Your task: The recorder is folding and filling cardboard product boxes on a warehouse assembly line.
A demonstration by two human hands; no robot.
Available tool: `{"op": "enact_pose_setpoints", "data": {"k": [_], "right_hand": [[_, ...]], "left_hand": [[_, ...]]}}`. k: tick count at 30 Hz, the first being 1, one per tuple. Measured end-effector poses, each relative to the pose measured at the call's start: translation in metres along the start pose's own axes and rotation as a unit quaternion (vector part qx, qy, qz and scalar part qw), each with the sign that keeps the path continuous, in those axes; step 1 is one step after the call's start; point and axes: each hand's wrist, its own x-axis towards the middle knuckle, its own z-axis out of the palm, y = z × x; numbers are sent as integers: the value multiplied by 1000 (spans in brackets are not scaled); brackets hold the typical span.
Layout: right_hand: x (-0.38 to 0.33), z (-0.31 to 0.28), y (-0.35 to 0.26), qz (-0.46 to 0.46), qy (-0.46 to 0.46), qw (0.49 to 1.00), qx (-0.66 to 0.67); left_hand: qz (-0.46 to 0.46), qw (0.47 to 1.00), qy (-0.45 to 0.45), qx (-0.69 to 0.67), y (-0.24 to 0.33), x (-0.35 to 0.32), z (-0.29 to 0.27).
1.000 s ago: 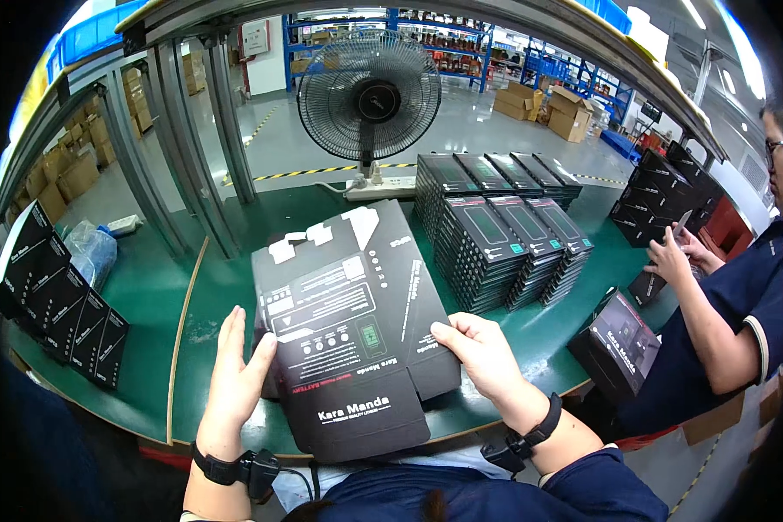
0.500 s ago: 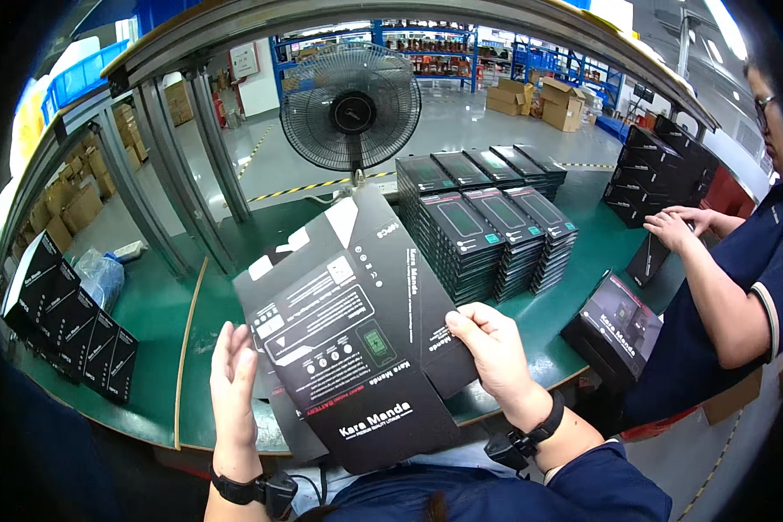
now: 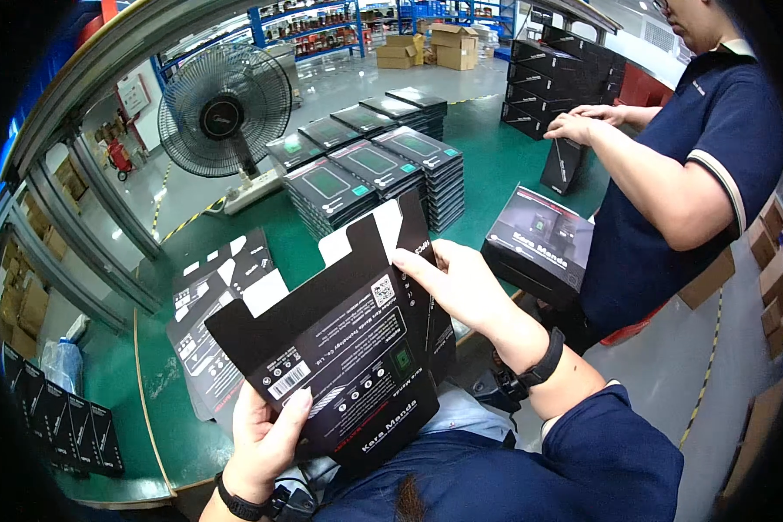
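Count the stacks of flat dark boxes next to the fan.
6 stacks of flat boxes: front row; back row. More may be hidden behind them.

Flat black cartons on a green packing bench

A black flattened carton with white print and a white label patch is held tilted above the bench edge; more black flats lie on the green table just behind it. Stacks of flat black packs with green panels stand mid-table, a closed black box right of them, upright black boxes far right, brown cardboard boxes beyond.
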Motion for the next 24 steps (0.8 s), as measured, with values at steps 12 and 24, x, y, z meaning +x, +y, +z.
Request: {"op": "enact_pose_setpoints", "data": {"k": [12,24], "right_hand": [[-11,-41,-8,23,-143,989,-17],[-69,-57,-20,-23,-288,904,314]], "left_hand": [[-24,989,-131,68,23,-6,23],[-39,999,21,-3,-30,26,14]]}}
